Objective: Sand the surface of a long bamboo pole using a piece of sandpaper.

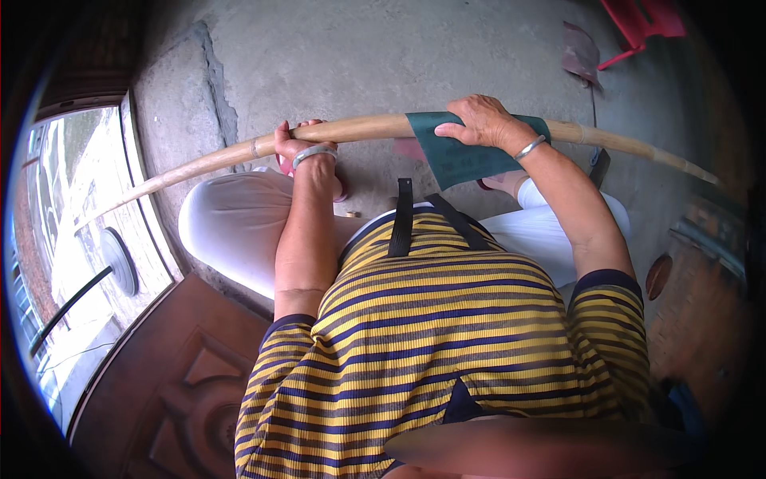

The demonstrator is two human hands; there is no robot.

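Note:
A long pale bamboo pole [367, 128] lies crosswise in front of me above my spread knees, its ends running far to the left and right. My left hand [302, 144] is wrapped round the pole left of its middle, fingers curled over it. On the right, my right hand [483, 124] presses a dark green sheet [459, 164], which looks like sandpaper with faint print on its back, over the top of the pole. The sheet's near corner hangs down toward my lap. Its underside is hidden.
Grey concrete floor [319, 64] with a crack lies beyond the pole. A red plastic seat [662, 24] and a crumpled purplish piece [580, 54] are at the far right. At left are a bright doorway, a round disc [120, 262] on a rod, and a carved brown door [199, 367].

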